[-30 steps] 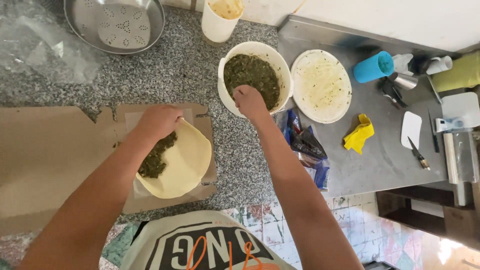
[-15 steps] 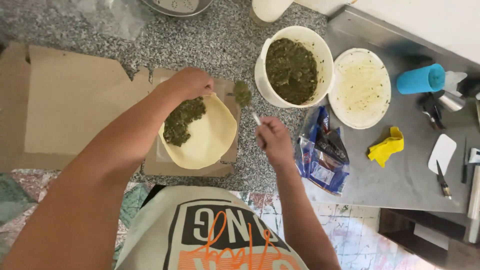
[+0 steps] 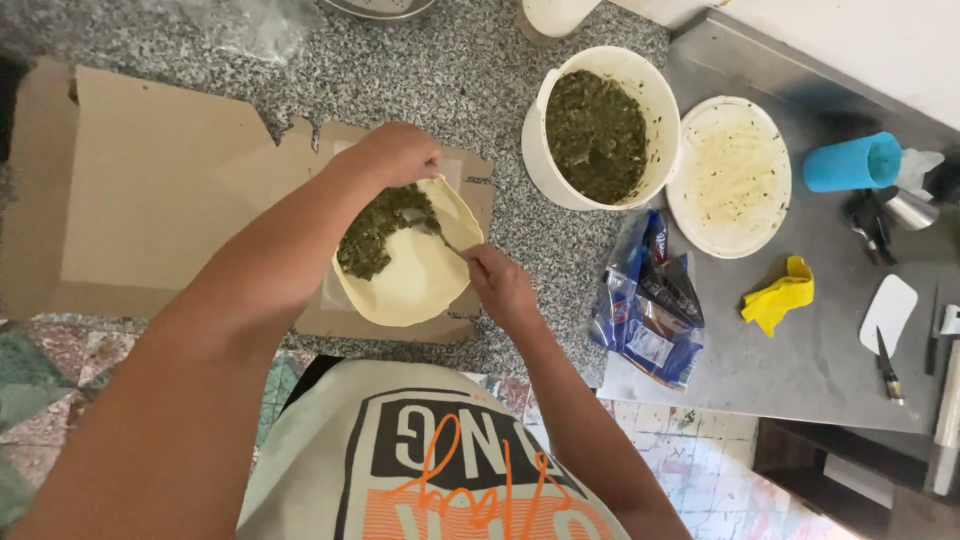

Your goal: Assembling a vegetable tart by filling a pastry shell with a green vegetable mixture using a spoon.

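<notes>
- Centrally, I see my right hand (image 3: 500,285) pinching the handle of a small metal spoon (image 3: 432,230), whose bowl rests in the dark green chopped filling (image 3: 375,230).
- My left hand (image 3: 400,152) is curled at the far edge of the pale round dough disc (image 3: 415,270); I cannot tell whether it grips that edge or only steadies it.
- Filling lies heaped on the left half of the disc; the right half is bare.
- The disc sits on a flattened brown cardboard sheet (image 3: 160,190) laid over the speckled grey granite counter (image 3: 450,90).
- Just beyond, a white plastic bucket (image 3: 655,95) holds more green filling.
- Beside it, on the grey metal surface (image 3: 820,340), lies a round white lid (image 3: 730,175), smeared.
- Nearby lie a crumpled blue plastic bag (image 3: 650,300), a yellow cloth (image 3: 780,295) and a blue plastic cup (image 3: 850,162) on its side.
</notes>
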